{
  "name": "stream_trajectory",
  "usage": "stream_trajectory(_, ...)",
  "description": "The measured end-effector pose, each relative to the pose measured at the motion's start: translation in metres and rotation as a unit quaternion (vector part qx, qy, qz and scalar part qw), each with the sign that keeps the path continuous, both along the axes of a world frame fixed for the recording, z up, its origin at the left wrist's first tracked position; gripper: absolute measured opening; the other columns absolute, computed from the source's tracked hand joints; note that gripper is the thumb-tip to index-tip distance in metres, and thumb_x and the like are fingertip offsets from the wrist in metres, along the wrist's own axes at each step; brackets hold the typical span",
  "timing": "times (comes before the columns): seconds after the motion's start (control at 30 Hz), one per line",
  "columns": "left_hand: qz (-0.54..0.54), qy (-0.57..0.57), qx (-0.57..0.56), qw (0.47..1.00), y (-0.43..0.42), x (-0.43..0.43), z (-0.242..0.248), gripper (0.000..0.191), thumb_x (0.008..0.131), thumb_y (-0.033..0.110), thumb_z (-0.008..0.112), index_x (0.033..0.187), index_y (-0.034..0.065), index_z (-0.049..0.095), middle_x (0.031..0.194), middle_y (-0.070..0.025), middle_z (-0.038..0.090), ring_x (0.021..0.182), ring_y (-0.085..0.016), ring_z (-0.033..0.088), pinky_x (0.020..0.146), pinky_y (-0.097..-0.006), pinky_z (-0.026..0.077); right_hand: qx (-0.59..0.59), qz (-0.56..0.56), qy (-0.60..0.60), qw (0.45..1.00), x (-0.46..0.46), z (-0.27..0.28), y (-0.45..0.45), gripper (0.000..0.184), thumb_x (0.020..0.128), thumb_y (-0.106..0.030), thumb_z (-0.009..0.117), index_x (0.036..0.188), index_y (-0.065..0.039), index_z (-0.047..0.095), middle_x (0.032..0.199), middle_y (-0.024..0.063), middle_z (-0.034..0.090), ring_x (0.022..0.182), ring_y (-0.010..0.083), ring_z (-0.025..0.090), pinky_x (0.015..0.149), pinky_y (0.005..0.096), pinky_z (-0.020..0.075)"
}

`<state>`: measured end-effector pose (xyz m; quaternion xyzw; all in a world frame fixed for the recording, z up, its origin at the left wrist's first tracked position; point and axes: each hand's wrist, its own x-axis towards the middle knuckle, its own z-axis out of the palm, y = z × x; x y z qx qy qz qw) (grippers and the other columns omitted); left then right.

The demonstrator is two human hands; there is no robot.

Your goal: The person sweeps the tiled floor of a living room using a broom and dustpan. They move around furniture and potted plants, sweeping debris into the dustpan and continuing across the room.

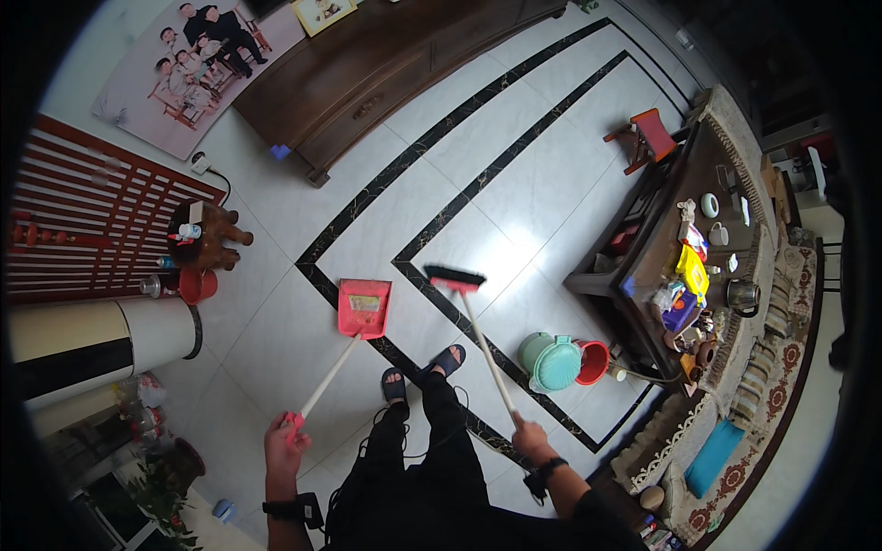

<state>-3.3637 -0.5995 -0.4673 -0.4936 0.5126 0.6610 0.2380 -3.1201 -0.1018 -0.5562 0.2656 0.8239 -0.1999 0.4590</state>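
Note:
My left hand (286, 435) grips the pink end of a long-handled dustpan's pale pole. The pink dustpan (363, 313) rests on the tiled floor ahead of my feet, with a worn label and some specks inside. In my right hand (531, 441) is the pale stick of a broom (460, 278). Its pink head carries black bristles, slightly blurred, over the floor to the right of the dustpan. A gap of bare tile separates broom head and dustpan. My sandaled feet (422, 372) stand between the two poles.
A lidded green bin (553, 363) and a red bucket (592, 362) stand right of the broom. Beyond them is a dark, cluttered coffee table (599, 279). A red folding stool (644, 141) sits farther off. A wooden stump stool (207, 237) is at left, below a dark cabinet (372, 82).

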Motion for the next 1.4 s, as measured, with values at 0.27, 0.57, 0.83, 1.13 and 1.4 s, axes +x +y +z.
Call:
stream_trajectory(0.27,0.034,-0.007,0.025,0.999,-0.056,-0.002,-0.012,0.043,0.088,0.002,0.056,0.129,0.0054,0.045,0.107,-0.0122,0.067,0.063,-0.025,0.063,0.057,-0.0395,0.057,0.0,-0.182,0.07,0.981,-0.015,0.107,-0.011,0.051,0.08,-0.021,0.057,0.13,-0.015,0.063,0.094,0.0285,0.067,0.09,0.0413,0.067,0.086,0.0445,0.0531)
stream_trajectory(0.57,0.083,-0.004,0.013,0.996,-0.049,-0.001,0.003,0.037,0.088,0.001,0.057,0.123,0.0052,0.049,0.098,-0.0092,0.065,0.055,-0.023,0.06,0.051,-0.0368,0.055,0.001,-0.189,0.219,0.957,-0.325,-0.049,0.097,0.046,0.086,-0.025,0.066,0.128,-0.007,0.059,0.062,0.0127,0.065,0.045,0.0223,0.062,0.048,0.0373,0.0526)
stream_trajectory(0.83,0.09,-0.032,-0.053,0.994,-0.033,0.006,-0.004,0.049,0.086,0.002,0.058,0.132,0.0007,0.042,0.103,-0.0186,0.064,0.056,-0.026,0.064,0.051,-0.038,0.056,-0.039,-0.056,0.159,0.985,-0.445,-0.114,0.065,0.029,0.087,-0.007,0.046,0.109,-0.001,0.063,0.069,0.0157,0.068,0.05,0.025,0.066,0.045,0.0369,0.0544)
stream_trajectory(1.13,0.145,-0.025,-0.025,0.989,-0.028,0.005,-0.004,0.041,0.085,0.001,0.054,0.126,0.0034,0.047,0.104,-0.0148,0.066,0.06,-0.026,0.065,0.052,-0.0375,0.057,0.016,0.162,0.035,0.986,-0.138,-0.014,0.04,0.058,0.084,-0.012,0.052,0.141,-0.018,0.042,0.081,0.0216,0.067,0.075,0.0414,0.067,0.067,0.0547,0.0539)
stream_trajectory(1.4,0.068,-0.021,-0.003,0.997,-0.018,-0.001,-0.005,0.035,0.084,0.003,0.055,0.119,0.0064,0.053,0.101,-0.0104,0.066,0.067,-0.02,0.062,0.059,-0.0346,0.056,0.033,0.0,0.042,0.999,-0.077,0.117,0.071,0.044,0.082,-0.025,0.061,0.126,-0.022,0.066,0.093,0.0234,0.069,0.087,0.0425,0.066,0.082,0.048,0.0536)
